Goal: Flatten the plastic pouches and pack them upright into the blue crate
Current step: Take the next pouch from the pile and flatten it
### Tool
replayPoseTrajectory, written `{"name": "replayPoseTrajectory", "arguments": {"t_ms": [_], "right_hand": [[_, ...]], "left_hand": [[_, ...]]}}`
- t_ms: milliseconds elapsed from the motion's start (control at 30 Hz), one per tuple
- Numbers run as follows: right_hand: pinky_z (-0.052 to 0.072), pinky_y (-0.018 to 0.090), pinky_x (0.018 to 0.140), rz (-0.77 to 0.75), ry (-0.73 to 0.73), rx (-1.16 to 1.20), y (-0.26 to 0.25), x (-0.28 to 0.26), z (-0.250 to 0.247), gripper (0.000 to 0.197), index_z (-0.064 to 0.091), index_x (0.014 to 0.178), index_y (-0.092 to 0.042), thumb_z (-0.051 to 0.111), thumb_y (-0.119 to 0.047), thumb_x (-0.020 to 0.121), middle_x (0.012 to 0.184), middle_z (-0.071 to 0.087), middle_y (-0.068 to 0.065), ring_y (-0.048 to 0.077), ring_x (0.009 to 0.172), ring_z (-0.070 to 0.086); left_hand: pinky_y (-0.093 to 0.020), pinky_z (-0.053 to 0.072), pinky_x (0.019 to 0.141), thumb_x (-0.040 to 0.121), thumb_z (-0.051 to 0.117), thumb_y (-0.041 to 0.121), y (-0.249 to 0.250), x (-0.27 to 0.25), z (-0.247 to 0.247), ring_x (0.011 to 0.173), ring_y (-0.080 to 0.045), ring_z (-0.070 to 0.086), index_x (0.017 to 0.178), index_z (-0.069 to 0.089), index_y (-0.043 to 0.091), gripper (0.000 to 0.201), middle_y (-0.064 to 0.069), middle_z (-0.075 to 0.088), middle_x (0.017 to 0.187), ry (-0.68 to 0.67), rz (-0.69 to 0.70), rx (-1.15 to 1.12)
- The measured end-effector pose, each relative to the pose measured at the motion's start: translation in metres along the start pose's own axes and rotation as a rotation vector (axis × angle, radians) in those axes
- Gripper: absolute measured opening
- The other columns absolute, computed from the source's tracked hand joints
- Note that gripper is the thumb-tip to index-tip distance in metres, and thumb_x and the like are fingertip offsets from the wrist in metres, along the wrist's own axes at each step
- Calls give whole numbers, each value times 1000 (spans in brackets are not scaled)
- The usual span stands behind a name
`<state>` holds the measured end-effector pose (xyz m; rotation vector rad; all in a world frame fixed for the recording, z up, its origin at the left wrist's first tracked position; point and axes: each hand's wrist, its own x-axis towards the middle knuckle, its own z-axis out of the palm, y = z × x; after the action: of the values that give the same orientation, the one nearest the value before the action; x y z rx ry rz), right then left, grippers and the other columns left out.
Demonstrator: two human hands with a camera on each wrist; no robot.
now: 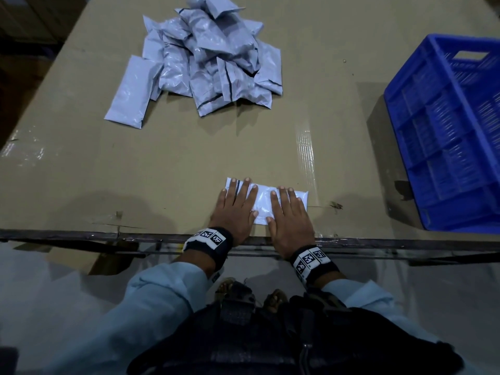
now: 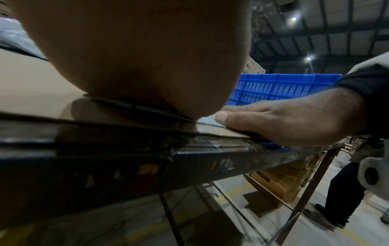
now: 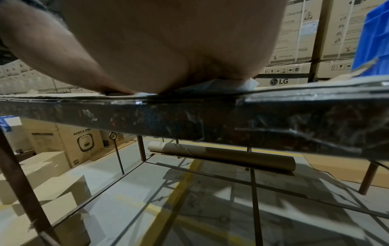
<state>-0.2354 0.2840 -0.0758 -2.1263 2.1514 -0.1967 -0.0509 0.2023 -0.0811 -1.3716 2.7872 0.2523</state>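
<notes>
A white plastic pouch (image 1: 263,200) lies flat on the cardboard-covered table near its front edge. My left hand (image 1: 236,205) presses palm-down on the pouch's left part with straight fingers. My right hand (image 1: 289,212) presses flat on its right part. A heap of grey pouches (image 1: 208,60) lies at the far middle of the table. The blue crate (image 1: 449,136) stands at the right and shows nothing inside. In the left wrist view my left palm (image 2: 136,55) fills the top, my right hand (image 2: 284,121) lies flat on the pouch (image 2: 207,120). In the right wrist view the pouch (image 3: 210,85) shows under my palm.
The table's dark metal front edge (image 1: 108,236) runs just below my wrists. A strip of clear tape (image 1: 305,155) lies on the cardboard beyond the pouch. Stacked cartons (image 3: 299,41) stand behind the table. Another person's legs (image 2: 345,191) are at the right.
</notes>
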Motion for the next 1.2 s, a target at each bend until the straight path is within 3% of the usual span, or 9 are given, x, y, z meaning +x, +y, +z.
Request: {"name": "replayPoseTrajectory", "arguments": {"t_ms": [267, 667, 1200], "right_hand": [[10, 47, 127, 2, -3, 10, 0, 0, 2, 68, 14, 163, -12, 35, -39, 104, 170, 11, 13, 32, 156, 9], [12, 48, 126, 2, -19, -4, 1, 0, 4, 69, 10, 163, -15, 33, -40, 104, 170, 9, 13, 33, 156, 8], [13, 49, 126, -11, -2, 29, 2, -1, 3, 67, 14, 163, -13, 33, -39, 104, 169, 11, 14, 33, 156, 10]], "left_hand": [[-58, 21, 122, 101, 14, 46, 2, 0, -1, 155, -42, 8, 162, 17, 11, 71, -13, 8, 170, 3, -12, 7], [-57, 13, 124, 99, 7, 48, 2, 1, -1, 156, -40, -1, 164, 9, 15, 73, -11, 0, 171, -35, -22, 11], [-58, 17, 122, 99, 12, 47, 2, 1, -3, 155, -42, 8, 163, 15, 13, 72, -13, 8, 170, -10, -12, -5]]}}
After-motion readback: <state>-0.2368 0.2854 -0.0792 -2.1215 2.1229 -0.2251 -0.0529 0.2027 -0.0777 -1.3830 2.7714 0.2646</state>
